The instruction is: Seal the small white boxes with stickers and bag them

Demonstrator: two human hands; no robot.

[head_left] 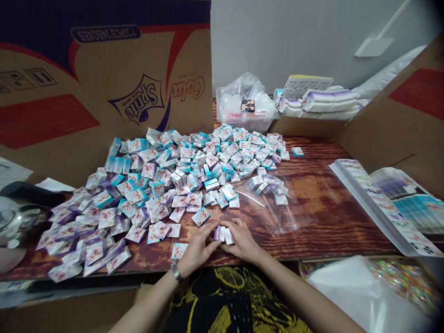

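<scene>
Between my two hands, at the front of the table, stand a few small boxes (pixel 224 234) with white and purple sides, pressed side by side. My left hand (pixel 201 245) is closed on them from the left, with a metal watch at its wrist. From the right, my right hand (pixel 243 240) grips the same boxes with curled fingers. A large heap of similar small boxes (pixel 187 171), white, blue and purple with red hand prints, spreads behind and to the left. To the right of my hands lies a clear plastic bag (pixel 277 217) with several boxes (pixel 270 186) in it.
A big carton (pixel 138 60) stands behind the heap. At the back are a plastic tub in a bag (pixel 246 111) and a carton of packs (pixel 312 122). Stacked printed sheets (pixel 381 203) lie right. A metal device (pixel 24 222) sits far left; wrapped candies (pixel 405 282) lie below the edge.
</scene>
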